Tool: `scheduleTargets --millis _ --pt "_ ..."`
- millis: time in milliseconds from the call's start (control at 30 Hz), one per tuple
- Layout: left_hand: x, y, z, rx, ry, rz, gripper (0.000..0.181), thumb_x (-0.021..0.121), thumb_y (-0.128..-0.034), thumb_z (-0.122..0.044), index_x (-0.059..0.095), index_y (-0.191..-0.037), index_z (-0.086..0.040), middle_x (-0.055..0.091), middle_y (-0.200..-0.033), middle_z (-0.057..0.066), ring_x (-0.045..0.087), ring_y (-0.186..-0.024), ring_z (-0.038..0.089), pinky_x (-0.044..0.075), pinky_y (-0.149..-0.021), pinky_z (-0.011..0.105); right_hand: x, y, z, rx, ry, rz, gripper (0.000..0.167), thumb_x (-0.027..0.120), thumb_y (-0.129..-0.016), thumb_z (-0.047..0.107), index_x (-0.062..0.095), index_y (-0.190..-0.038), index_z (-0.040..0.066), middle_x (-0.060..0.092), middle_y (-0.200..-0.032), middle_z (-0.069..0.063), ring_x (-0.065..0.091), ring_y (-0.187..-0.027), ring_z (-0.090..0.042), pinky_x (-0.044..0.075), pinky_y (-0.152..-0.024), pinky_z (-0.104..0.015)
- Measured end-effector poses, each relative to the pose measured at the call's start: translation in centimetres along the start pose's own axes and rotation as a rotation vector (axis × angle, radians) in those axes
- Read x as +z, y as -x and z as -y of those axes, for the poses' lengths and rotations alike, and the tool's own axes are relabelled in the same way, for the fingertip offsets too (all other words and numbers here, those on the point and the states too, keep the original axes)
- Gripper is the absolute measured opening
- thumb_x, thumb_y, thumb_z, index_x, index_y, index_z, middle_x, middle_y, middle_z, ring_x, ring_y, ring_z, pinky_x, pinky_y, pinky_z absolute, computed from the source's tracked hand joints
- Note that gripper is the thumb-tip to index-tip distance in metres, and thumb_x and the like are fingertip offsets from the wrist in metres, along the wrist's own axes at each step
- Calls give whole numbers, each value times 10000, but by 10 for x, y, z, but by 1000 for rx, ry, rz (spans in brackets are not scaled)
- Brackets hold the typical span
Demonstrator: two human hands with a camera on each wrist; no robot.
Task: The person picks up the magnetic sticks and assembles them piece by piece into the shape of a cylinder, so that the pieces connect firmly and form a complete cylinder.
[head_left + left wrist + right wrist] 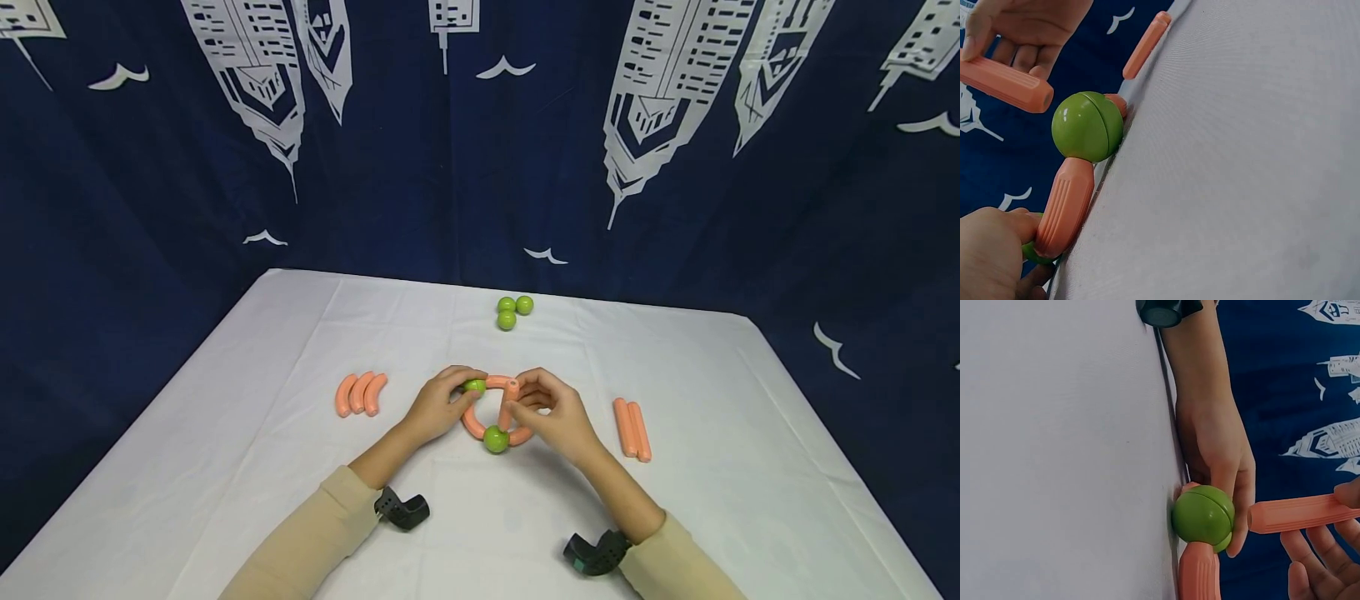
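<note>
On the table a ring of curved orange rods (472,424) joins green balls. Between its thumb and fingers the left hand (437,407) holds the green ball (474,386) at the ring's upper left. The right hand (558,417) pinches a straight orange rod (509,406) above the ring. In the right wrist view, this rod's free end (1255,517) points toward the near green ball (1204,514), with a gap between them. That near ball (496,439) has a curved rod on each side. The right hand hides the ring's right side.
Three curved orange rods (360,394) lie to the left. Two straight orange rods (633,429) lie side by side on the right. Three green balls (507,320) sit near the back edge of the white table (225,467). A dark blue curtain (450,192) hangs behind.
</note>
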State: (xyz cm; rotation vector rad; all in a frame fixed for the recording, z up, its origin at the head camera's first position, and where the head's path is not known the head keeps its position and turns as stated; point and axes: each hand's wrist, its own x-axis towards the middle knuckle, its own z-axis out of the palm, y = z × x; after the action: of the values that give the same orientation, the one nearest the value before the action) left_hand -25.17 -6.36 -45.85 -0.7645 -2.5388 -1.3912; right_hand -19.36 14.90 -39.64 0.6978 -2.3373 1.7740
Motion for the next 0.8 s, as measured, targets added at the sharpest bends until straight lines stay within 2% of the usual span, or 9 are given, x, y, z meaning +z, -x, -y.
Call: scheduleTargets --millis 333,567,800 --pt "0 0 0 -16 6 8 275 642 -951 -163 660 -1222 -120 611 -1228 24 565 -1146 182 437 -985 387 6 3 -2 -6 39 9 207 721 -840 -2 628 -1021 35 661 -932 -71 616 -817 -181 504 -729 -255" --pt "0 0 0 -16 8 5 266 642 -950 -152 664 -1214 -121 616 -1222 18 578 -1119 171 451 -961 383 8 5 -8 -15 26 28 204 718 -853 10 627 -1033 42 668 -962 -77 615 -831 -176 499 -714 -271" --pt "0 0 0 -11 6 2 268 647 -947 -153 664 -1212 -118 617 -1220 15 584 -1100 165 456 -950 378 11 5 -7 21 44 62 233 696 -849 -51 628 -1065 3 673 -953 -105 639 -854 -255 535 -706 -331"
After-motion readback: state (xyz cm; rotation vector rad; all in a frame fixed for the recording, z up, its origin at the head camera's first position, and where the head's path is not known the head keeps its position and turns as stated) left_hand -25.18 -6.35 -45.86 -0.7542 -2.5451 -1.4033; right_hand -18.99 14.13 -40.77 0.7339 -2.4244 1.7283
